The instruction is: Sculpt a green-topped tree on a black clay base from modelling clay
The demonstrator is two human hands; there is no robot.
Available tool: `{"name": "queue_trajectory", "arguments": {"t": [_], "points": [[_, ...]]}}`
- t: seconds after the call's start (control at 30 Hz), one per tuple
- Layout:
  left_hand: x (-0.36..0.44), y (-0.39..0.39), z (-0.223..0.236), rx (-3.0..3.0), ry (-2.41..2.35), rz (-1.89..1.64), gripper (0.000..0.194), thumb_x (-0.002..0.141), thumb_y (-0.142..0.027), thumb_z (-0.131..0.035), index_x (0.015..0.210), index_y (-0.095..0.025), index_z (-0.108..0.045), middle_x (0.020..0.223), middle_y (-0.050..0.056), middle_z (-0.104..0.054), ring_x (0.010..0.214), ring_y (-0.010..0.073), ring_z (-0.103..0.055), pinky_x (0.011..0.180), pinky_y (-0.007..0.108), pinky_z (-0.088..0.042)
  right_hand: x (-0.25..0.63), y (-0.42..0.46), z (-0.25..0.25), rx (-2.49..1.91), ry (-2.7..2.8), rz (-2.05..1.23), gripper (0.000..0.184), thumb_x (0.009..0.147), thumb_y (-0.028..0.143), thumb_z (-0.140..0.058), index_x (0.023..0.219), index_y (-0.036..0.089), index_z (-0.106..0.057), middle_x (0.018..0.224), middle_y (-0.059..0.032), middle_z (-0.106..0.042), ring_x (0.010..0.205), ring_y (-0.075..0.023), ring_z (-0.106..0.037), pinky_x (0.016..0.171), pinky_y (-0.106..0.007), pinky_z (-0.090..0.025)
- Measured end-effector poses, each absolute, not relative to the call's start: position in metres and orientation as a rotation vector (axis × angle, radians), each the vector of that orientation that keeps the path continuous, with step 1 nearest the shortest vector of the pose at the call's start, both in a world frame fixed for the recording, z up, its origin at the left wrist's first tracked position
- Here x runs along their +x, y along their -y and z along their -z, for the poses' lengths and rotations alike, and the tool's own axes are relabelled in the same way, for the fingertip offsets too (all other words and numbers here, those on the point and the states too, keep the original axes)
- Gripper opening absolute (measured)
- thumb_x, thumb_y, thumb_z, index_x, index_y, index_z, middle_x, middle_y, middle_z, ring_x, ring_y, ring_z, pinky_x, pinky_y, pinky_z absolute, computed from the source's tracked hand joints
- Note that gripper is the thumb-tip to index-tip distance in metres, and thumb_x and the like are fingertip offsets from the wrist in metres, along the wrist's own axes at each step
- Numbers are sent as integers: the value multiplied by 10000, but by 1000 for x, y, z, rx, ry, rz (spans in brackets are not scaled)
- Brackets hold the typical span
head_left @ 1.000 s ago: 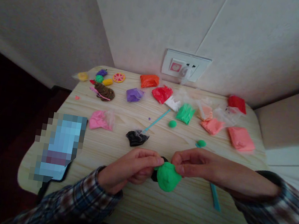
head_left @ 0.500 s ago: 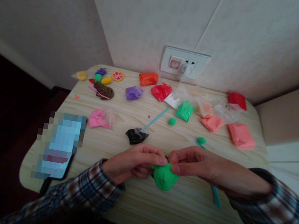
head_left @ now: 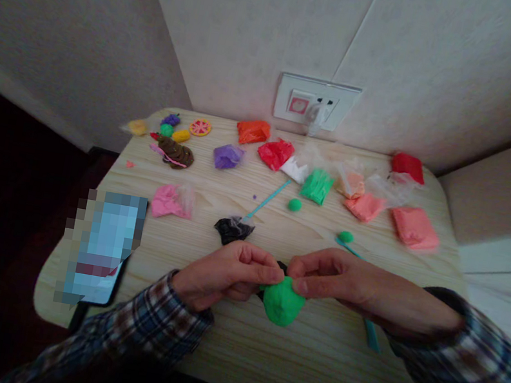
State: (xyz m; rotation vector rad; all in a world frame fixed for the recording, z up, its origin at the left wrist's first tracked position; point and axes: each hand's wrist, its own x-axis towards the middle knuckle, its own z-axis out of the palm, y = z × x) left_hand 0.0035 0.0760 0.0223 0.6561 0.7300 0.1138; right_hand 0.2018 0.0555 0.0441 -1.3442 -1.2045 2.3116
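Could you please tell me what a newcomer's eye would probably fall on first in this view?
Probably the bright green rounded piece, pinched between the fingers of the left hand and right hand over the front of the table. Next might come the orange packet at the back edge below the wall socket, then the phone with its blurred-out screen at the table's left.

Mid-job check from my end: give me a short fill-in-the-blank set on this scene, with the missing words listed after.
1. The left hand and right hand pinch a lump whose front is coloured ____.
2. The bag at the near end of the stick is coloured ____.
3. The phone lies toward the table's ____ edge.

Missing words: green; black; left.
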Motion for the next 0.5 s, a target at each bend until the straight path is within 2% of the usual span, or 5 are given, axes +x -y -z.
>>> {"name": "queue_trajectory", "arguments": {"t": [0.17, 0.3, 0.5], "points": [[-1, -76, -22, 669, -692, -106, 406, 729, -526, -656, 697, -141, -530, 438, -127, -215, 371, 16, -106, 347, 197, -35, 209, -54, -42, -1285, 1317, -2276, 297, 729, 467, -660, 698, 171, -652, 659, 30, -537, 658, -115, -436, 670, -265, -330], [-4, -75, -21, 632, -698, -95, 386, 723, -492, -678, 665, -161, -487, 440, -124, -211, 369, 12, -97, 353, 202, -19, 213, -50, -41, -1320, 1309, -2253, 296, 704, 476, -669, 694, 182, -647, 663, 27, -539, 649, -121, -443, 648, -266, -340], [-6, -74, -22, 590, -718, -111, 360, 695, -449, -711, 674, -173, -481, 432, -125, -213, 365, 8, -94, 347, 195, -9, 211, -45, -39, -1341, 1228, -2220, 195, 715, 381, -680, 691, 187, -672, 653, 34, -566, 640, -110, -465, 649, -253, -358]]}}
